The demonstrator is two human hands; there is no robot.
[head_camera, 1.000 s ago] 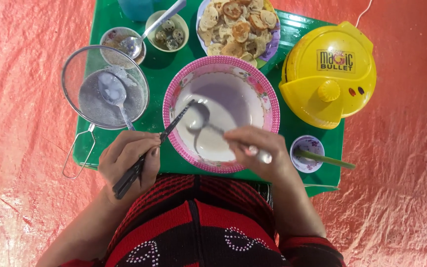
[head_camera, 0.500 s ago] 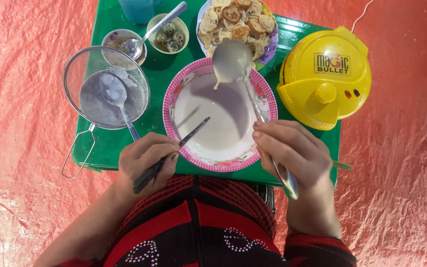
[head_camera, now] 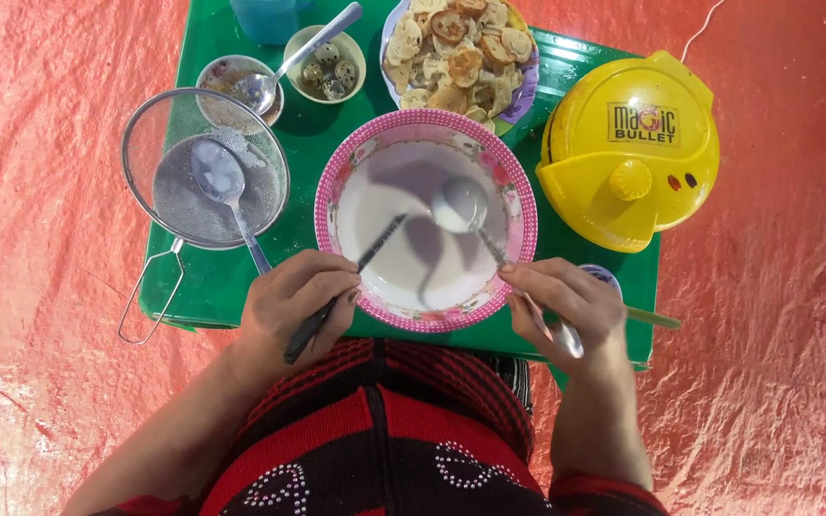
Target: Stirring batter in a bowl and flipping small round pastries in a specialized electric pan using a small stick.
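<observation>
R hand [head_camera: 566,304] lifts ladle [head_camera: 459,204] over bowl [head_camera: 336,182]; L hand [head_camera: 300,301] grips chopsticks [head_camera: 375,250].

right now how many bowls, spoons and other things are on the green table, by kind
bowls: 3 (pink bowl, speckled bowl, cream bowl)
spoons: 3 (ladle in the right hand, sieve spoon, long spoon)
sieve: 1
plate of small cakes: 1
yellow cooker: 1
total: 9
</observation>
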